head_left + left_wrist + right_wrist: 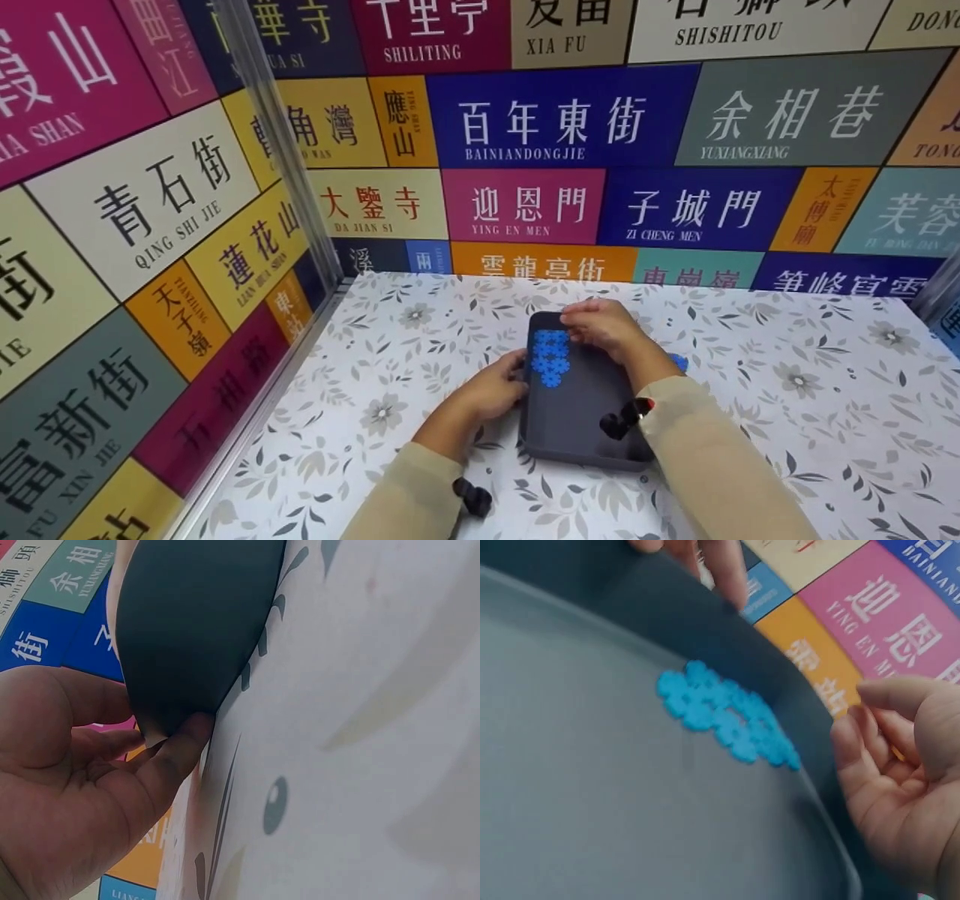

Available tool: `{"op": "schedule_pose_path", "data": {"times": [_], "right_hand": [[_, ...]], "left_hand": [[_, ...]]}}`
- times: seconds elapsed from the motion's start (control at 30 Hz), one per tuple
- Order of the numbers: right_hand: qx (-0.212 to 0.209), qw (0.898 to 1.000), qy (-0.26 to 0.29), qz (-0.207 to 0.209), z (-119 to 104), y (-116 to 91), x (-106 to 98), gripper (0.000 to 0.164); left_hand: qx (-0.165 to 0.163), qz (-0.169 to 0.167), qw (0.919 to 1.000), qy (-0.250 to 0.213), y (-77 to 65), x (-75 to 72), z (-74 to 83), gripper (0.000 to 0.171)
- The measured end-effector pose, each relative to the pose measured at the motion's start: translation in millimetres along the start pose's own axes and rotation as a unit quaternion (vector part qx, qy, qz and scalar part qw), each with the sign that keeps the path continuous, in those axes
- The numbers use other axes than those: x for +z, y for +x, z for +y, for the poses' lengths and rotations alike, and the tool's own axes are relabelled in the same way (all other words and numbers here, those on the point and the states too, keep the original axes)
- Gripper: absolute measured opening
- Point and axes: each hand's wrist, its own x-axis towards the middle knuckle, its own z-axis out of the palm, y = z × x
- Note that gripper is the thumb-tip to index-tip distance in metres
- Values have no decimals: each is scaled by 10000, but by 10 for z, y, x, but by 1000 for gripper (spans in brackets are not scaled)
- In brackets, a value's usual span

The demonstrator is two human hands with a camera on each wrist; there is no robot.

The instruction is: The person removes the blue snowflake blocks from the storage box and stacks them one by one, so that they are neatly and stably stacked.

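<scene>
The left hand (489,390) pinches the tray (574,424) by its side, likely to steady it, while the right hand (609,328) curls at the far end, its grip unclear, near blue flowers (551,357) clustered inside, far left.

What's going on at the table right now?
A person has both bare hands at a dark tray. The left hand grips its left side, while the right hand is at the far rim; whether it holds anything is unclear. Blue flower-shaped pieces lie grouped inside, toward the far left. Something blue shows beyond the right forearm.
</scene>
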Motion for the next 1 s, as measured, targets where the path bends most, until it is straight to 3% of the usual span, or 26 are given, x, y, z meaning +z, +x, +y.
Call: {"op": "schedule_pose_path", "data": {"times": [0.23, 0.47, 0.73, 0.87, 1.0], "right_hand": [[-133, 9951, -531, -829, 136, 29, 17, 41], [41, 9770, -1470, -1542, 163, -41, 29, 34], [-328, 9500, -2423, -1941, 170, -84, 0, 30], [-423, 9400, -2726, -2006, 165, -78, 11, 30], [-486, 9233, -3202, -2065, 139, -93, 40, 27]], "left_hand": [[63, 2, 9999, 123, 2, -18, 14, 71], [26, -177, 9996, -197, -2, -8, 2, 71], [-149, -92, 9997, -170, 7, -4, 17, 70], [-92, -65, 9999, -77, 13, -9, 10, 71], [-7, -91, 9999, -121, 15, -8, -6, 72]]}}
